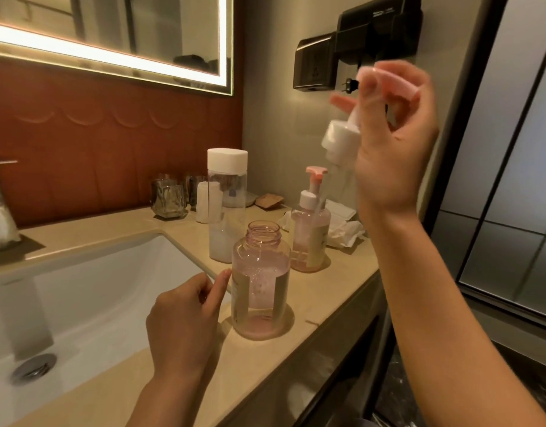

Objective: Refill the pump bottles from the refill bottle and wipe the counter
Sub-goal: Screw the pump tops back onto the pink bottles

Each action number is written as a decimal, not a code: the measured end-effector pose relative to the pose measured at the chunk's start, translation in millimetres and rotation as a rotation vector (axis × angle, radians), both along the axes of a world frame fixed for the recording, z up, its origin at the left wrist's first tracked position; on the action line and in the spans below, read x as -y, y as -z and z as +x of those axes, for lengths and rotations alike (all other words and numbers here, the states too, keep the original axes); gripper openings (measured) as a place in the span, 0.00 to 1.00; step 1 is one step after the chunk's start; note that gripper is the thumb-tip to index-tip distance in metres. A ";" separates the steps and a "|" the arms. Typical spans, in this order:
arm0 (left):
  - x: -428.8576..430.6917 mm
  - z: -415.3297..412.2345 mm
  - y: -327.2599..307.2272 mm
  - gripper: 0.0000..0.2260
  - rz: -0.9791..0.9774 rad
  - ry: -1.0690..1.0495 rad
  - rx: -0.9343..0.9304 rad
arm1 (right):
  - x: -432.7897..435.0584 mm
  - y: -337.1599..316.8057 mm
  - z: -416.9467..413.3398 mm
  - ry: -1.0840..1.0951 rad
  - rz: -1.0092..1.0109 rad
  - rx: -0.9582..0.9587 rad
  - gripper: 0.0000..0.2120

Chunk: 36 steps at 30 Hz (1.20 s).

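— While loosely curled fingers [219, 283] of our left hand [185, 315] barely touch the open pink-tinted clear plastic bottle [261, 282] on the beige stone desk [342, 272], shall we grip it?
— Yes. Our right hand [395, 143] pinches its white-and-pink pump head [342, 140] aloft; park that first.

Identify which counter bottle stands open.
The nearest pink bottle: bare neck, its pump off. The far pink one is pump-topped; the tall bottle white-capped.

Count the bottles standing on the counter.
3: the open pump bottle by the left hand, a pump head held in the right hand; the second pump bottle behind it; the tall refill bottle left of that. None seems hidden.
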State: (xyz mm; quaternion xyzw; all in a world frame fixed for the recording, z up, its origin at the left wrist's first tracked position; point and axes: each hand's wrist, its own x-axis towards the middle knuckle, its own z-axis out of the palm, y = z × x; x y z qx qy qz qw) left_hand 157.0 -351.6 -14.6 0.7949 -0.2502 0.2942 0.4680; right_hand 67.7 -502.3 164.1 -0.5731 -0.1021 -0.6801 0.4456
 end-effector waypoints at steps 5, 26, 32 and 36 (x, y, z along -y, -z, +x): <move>-0.1 -4.7 -4.6 0.18 -0.015 0.022 -0.004 | -19.1 -18.4 17.0 -0.054 -0.144 0.106 0.10; 2.8 -4.6 -3.0 0.16 -0.069 0.038 -0.021 | -15.8 58.8 44.5 -0.214 -0.106 -0.399 0.09; 4.1 -2.0 0.6 0.05 -0.024 0.058 -0.013 | -12.6 61.0 40.2 -0.253 0.000 -0.406 0.11; 4.2 -2.7 0.0 0.04 -0.020 0.094 0.001 | -16.0 57.9 40.8 -0.250 -0.058 -0.413 0.09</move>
